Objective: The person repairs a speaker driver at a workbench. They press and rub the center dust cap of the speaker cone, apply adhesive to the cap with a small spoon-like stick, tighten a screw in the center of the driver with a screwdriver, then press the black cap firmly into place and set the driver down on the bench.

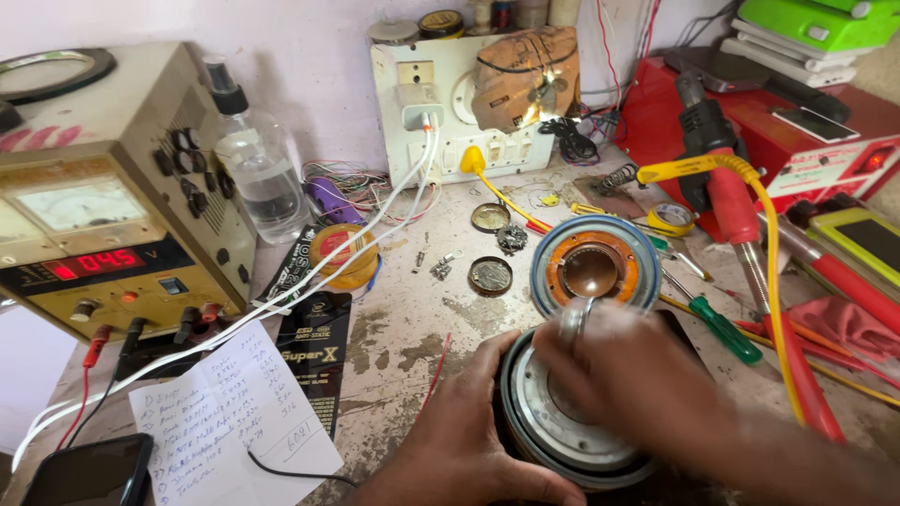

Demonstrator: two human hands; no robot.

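Note:
A round, opened device base (pixel 562 431) with a silver inner plate and dark rim lies on the workbench near me. My left hand (pixel 469 440) grips its left side. My right hand (pixel 637 384), a ring on one finger, rests over its top with the fingers curled down onto the plate; the motion blurs it and what is under the fingertips is hidden. Just beyond lies the matching blue-rimmed round cover (pixel 594 266) with an orange ring and a copper-coloured centre.
A bench power supply (pixel 103 215) with red digits stands at left, beside a clear spray bottle (pixel 253 164). A handwritten paper (pixel 230 412) and phone (pixel 89 473) lie at front left. A wall socket board (pixel 441 103), round caps (pixel 490 275), screwdrivers (pixel 722 328) and a red soldering station (pixel 797 141) fill the back and right.

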